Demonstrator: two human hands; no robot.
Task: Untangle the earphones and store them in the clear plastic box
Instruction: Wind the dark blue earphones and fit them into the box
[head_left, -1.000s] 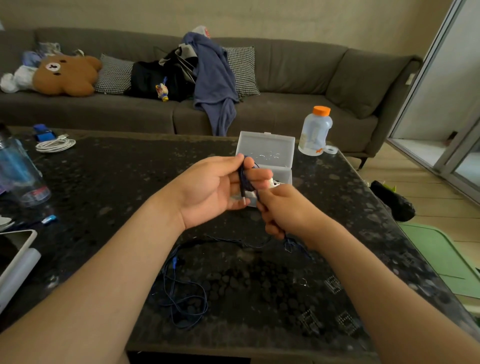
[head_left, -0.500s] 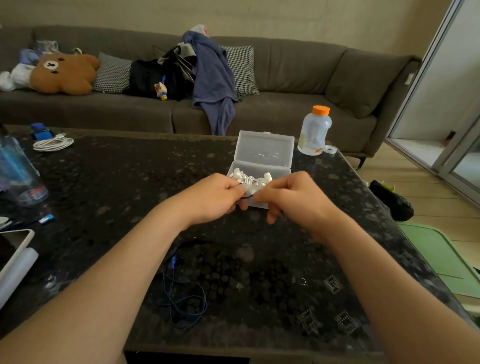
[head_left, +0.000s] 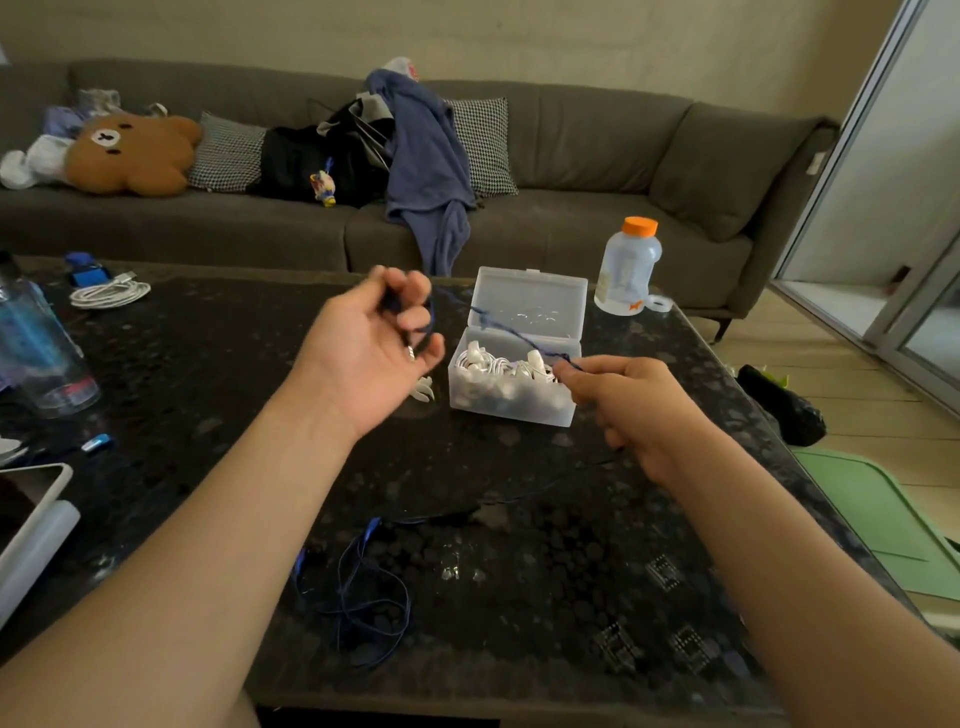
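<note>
Hands have sprung apart: left hand (head_left: 363, 353) curled round the blue earphones (head_left: 519, 339), right hand (head_left: 628, 405) pinching them taut between, clear plastic box (head_left: 511, 410) just beyond. Untangling, not stored.

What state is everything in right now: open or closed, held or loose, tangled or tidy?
clear plastic box: lid open, standing up at the back.
white earphones: bundled inside the box.
blue earphones: one stretch pulled between both hands, the rest in loose loops on the table.
left hand: fingers curled round the blue earphones.
right hand: pinches the blue earphones.
bottle: upright, orange cap on.
white cable: coiled.
</note>
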